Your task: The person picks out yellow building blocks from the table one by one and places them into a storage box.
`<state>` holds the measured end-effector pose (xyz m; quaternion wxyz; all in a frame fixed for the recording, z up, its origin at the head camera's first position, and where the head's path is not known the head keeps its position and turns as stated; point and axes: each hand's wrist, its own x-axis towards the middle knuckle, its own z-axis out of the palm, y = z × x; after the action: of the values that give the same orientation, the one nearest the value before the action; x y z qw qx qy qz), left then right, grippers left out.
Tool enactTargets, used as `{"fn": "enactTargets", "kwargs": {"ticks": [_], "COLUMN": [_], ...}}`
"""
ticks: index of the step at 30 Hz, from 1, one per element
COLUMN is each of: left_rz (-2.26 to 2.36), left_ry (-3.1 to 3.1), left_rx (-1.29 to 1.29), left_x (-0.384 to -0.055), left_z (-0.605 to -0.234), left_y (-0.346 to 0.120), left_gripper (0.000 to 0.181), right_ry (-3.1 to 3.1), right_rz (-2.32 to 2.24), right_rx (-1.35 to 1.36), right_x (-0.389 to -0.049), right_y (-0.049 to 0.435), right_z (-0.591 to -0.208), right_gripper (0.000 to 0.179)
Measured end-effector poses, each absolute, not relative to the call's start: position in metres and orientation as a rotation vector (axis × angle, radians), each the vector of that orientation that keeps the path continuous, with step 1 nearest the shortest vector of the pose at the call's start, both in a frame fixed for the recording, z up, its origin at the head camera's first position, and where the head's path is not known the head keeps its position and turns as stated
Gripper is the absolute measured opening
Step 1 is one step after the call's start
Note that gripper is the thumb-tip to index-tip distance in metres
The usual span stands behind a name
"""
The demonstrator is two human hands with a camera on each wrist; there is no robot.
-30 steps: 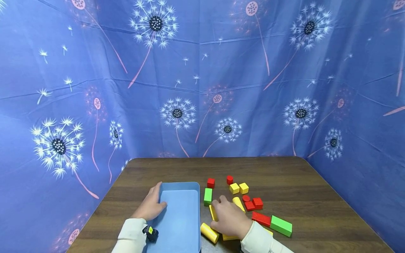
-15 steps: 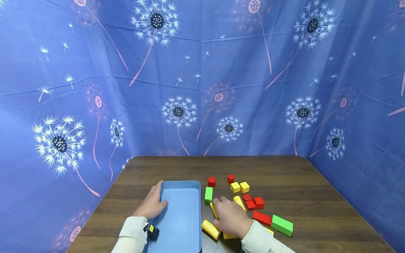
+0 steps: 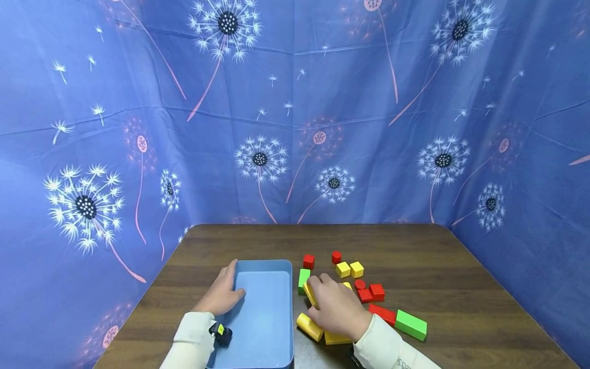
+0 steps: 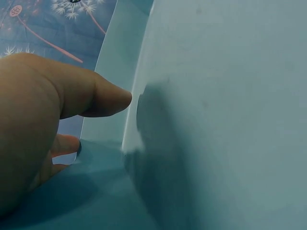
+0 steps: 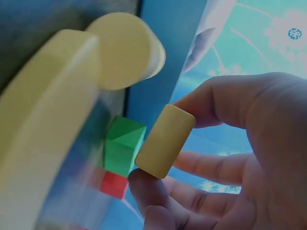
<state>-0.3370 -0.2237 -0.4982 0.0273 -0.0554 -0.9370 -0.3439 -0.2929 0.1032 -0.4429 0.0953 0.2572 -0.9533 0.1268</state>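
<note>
My right hand [image 3: 341,307] pinches a yellow rectangular block [image 5: 165,141] between thumb and fingers; its end face shows in the right wrist view. Just below the hand, a yellow cylinder [image 3: 310,327] lies beside another flat yellow block [image 3: 336,338], partly covered by the hand. My left hand [image 3: 221,292] rests at the left side of a blue tray [image 3: 262,318]. In the left wrist view, its straight thumb [image 4: 103,98] reaches over the tray's inside while other fingers stay outside the wall. The tray holds nothing.
Beyond my right hand lie a green block [image 3: 304,281], a red cube [image 3: 308,262], two yellow cubes [image 3: 343,269] and several red pieces [image 3: 376,292]. A long green block [image 3: 411,325] meets a red one [image 3: 383,313] at right. A patterned blue curtain [image 3: 295,113] surrounds the wooden table [image 3: 461,287].
My right hand has raised the yellow rectangular block and moved slightly away from me with it. My left hand stays at the tray's side. The head view has tilted slightly down.
</note>
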Motion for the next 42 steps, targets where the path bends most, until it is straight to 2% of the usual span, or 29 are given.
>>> {"fn": "enactTargets", "kwargs": {"ticks": [10, 19, 37, 39, 42], "left_rz": [-1.025, -0.950, -0.657, -0.585, -0.481], "left_ry": [-2.892, -2.947, -3.075, -3.063, -3.062], "left_rx": [-0.188, -0.184, -0.097, -0.073, 0.006], "left_x": [-0.346, -0.350, -0.337, -0.331, -0.322], "left_z": [-0.500, -0.486, -0.468, -0.467, -0.463], "left_y": [-0.223, -0.218, -0.210, -0.212, -0.213], "left_gripper": [0.089, 0.092, 0.091, 0.087, 0.070], "right_ry": [-2.780, -2.776, -2.770, -2.769, -2.768], "right_rz": [0.363, 0.377, 0.349, 0.340, 0.327], "right_rx": [0.774, 0.827, 0.991, 0.995, 0.992], "right_x": [-0.293, -0.294, -0.285, -0.284, -0.284], "right_y": [0.085, 0.061, 0.031, 0.029, 0.028], "right_z": [-0.425, -0.416, -0.430, -0.433, -0.436], "right_gripper": [0.049, 0.050, 0.043, 0.041, 0.040]}}
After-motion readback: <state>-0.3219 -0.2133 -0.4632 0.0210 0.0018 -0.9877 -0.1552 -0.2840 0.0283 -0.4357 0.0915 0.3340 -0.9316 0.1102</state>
